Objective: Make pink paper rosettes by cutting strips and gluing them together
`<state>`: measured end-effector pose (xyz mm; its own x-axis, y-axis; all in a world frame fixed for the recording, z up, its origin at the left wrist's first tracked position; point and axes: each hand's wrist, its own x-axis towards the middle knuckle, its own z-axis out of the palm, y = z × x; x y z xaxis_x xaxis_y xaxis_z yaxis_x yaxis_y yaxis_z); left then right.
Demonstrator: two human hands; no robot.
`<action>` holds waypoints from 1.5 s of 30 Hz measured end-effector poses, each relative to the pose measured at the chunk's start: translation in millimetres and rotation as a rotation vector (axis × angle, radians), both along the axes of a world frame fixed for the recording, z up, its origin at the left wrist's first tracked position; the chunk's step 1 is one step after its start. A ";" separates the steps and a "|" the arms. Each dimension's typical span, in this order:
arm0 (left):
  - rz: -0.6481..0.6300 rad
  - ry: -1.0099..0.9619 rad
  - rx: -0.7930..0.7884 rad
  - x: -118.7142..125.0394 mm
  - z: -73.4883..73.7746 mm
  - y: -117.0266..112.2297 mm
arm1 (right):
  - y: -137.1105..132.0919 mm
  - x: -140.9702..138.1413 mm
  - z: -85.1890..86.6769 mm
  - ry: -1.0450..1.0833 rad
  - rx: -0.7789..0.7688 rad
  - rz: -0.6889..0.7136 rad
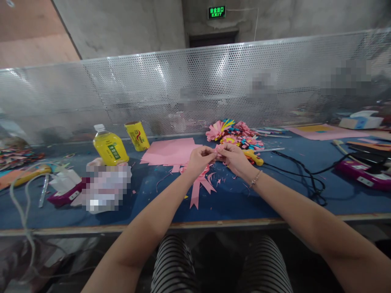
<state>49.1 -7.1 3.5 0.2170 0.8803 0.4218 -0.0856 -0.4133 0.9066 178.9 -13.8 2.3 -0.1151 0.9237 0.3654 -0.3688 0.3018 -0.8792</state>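
Both hands meet above the blue table (275,199) and pinch the same pink fringed paper strip (200,185). My left hand (200,158) closes on the strip's top from the left, and my right hand (230,156), with a bracelet at the wrist, pinches it from the right. The cut points of the strip hang down onto the table. Pink paper sheets (171,152) lie just behind my left hand. A heap of finished paper flowers (235,134) in pink, yellow and blue sits behind my right hand.
A yellow drink bottle (109,147) and a yellow can (137,135) stand at the left. A yellow-handled tool (254,158) and black cable (305,175) lie to the right. A purple box (363,173) is at far right. A perforated metal screen (195,89) backs the table.
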 end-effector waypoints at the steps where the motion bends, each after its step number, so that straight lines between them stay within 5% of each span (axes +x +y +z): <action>1: -0.002 -0.005 -0.005 0.3 0.5 -0.3 | -0.2 0.1 0.3 -0.007 0.001 -0.001; 24: 0.041 0.038 0.015 -0.8 2.5 -1.0 | 6.8 1.3 -4.9 -0.085 0.032 0.005; 28: 0.071 0.011 -0.014 -4.7 3.6 2.0 | 17.5 19.2 -1.4 -0.486 0.169 -0.096; 31: 0.065 -0.021 0.002 -10.5 4.2 7.3 | 28.4 53.9 6.5 -1.007 0.392 -0.467; 35: 0.139 -0.067 -0.035 -18.2 3.1 15.8 | 36.0 104.5 12.7 -1.575 0.149 -0.808; 40: 0.178 0.030 -0.001 -23.9 -1.0 23.5 | 37.9 122.9 2.0 -1.843 -0.101 -0.543; 45: 0.219 0.090 -0.037 -28.0 -6.1 29.3 | 41.2 119.0 -7.4 -1.850 -0.042 -0.516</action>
<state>21.1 22.1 -2.6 0.0543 0.9250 0.3760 0.0839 -0.3795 0.9214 297.9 27.5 -5.1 -0.0288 0.9938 0.1070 0.9993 0.0313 -0.0210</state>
